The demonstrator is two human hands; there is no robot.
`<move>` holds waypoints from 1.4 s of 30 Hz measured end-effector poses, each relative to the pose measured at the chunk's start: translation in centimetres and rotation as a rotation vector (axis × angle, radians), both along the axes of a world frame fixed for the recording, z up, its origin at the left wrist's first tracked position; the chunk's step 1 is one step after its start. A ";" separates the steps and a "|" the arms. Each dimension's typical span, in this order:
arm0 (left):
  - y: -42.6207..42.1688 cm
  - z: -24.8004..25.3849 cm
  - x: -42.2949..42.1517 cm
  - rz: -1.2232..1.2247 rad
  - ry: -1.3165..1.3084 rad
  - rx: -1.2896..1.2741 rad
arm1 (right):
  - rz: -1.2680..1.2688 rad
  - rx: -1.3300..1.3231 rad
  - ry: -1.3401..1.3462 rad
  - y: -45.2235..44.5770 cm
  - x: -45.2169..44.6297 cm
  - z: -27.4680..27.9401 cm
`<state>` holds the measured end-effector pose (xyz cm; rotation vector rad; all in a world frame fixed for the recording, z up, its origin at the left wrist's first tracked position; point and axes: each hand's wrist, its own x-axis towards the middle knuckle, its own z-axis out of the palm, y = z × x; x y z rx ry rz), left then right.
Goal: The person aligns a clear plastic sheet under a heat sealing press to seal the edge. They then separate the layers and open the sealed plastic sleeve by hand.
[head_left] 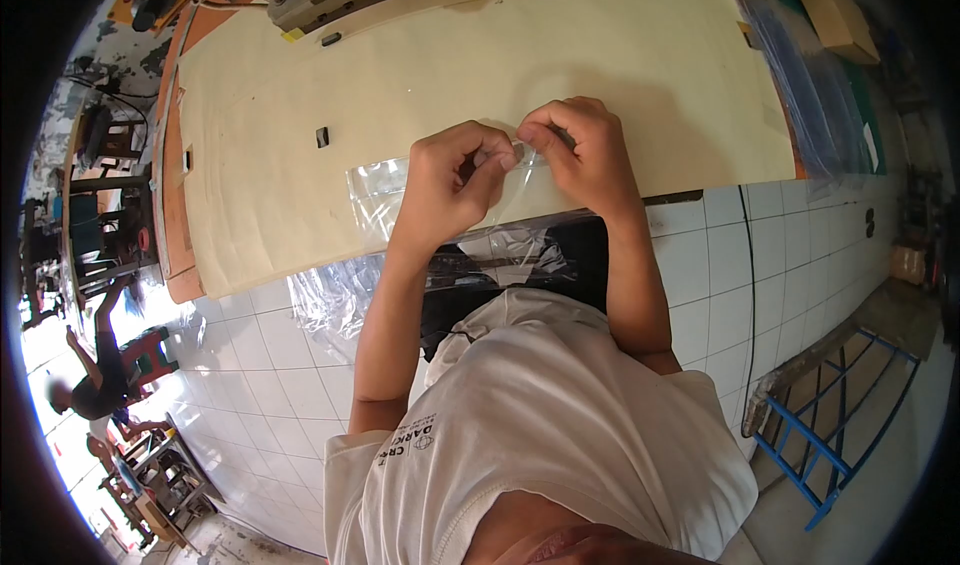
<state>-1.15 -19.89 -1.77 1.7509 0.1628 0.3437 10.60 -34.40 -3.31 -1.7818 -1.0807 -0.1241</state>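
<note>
Fingers (pixel 495 151) pinching clear film (pixel 376 193), rest spread below

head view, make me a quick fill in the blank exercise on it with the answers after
1. Clear film spreads out on the ____ side of the left hand, away from the right hand.
2. The metal rack is painted ____.
3. The white squares below the table are ____.

Missing words: left; blue; tiles.
</note>
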 end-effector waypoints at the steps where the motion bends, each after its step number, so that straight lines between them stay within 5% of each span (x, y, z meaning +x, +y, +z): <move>1: 0.0 -0.1 0.0 0.000 0.000 0.000 | 0.000 0.000 0.000 0.0 0.0 0.1; 25: 0.8 -2.3 0.4 0.156 -0.127 -0.107 | -0.004 -0.049 0.078 -0.3 -0.2 0.2; 42: 0.5 -1.3 0.0 0.056 -0.121 -0.140 | 0.033 -0.085 0.126 -0.6 0.0 0.1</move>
